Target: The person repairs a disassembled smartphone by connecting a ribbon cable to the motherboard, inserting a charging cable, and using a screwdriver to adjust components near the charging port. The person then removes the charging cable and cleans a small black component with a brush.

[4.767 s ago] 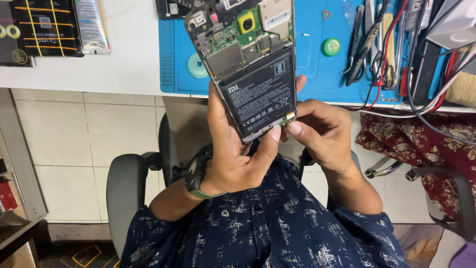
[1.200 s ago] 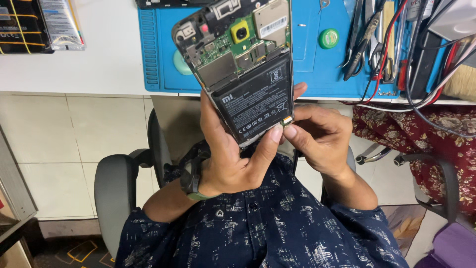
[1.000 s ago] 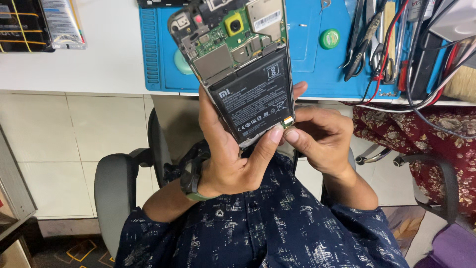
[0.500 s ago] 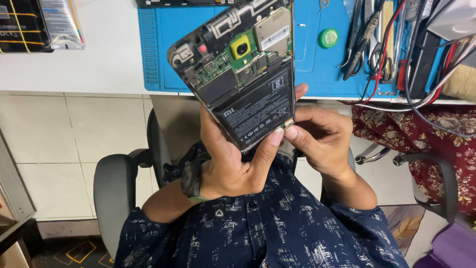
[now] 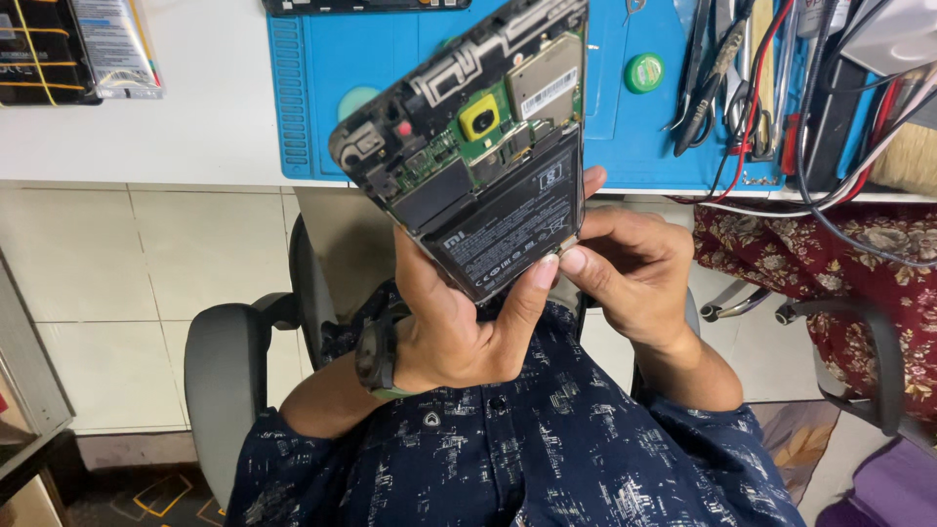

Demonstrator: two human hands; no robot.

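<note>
Directly before my chest I hold one opened phone [image 5: 483, 146], back cover off, its one black battery [image 5: 512, 229] showing. Its long axis tilts up and away over the blue mat [image 5: 312, 107]. My left hand [image 5: 459, 322] grips its lower end; my right hand [image 5: 630, 268], equally near, pinches at the bottom right corner.

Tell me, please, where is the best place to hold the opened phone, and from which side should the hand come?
Probably by the two long side edges of the opened phone, near its lower half, coming from behind. The back is off, so the battery and circuit board face up and are better left untouched. The left hand already cradles it this way; the right hand pinches the bottom edge.
</note>
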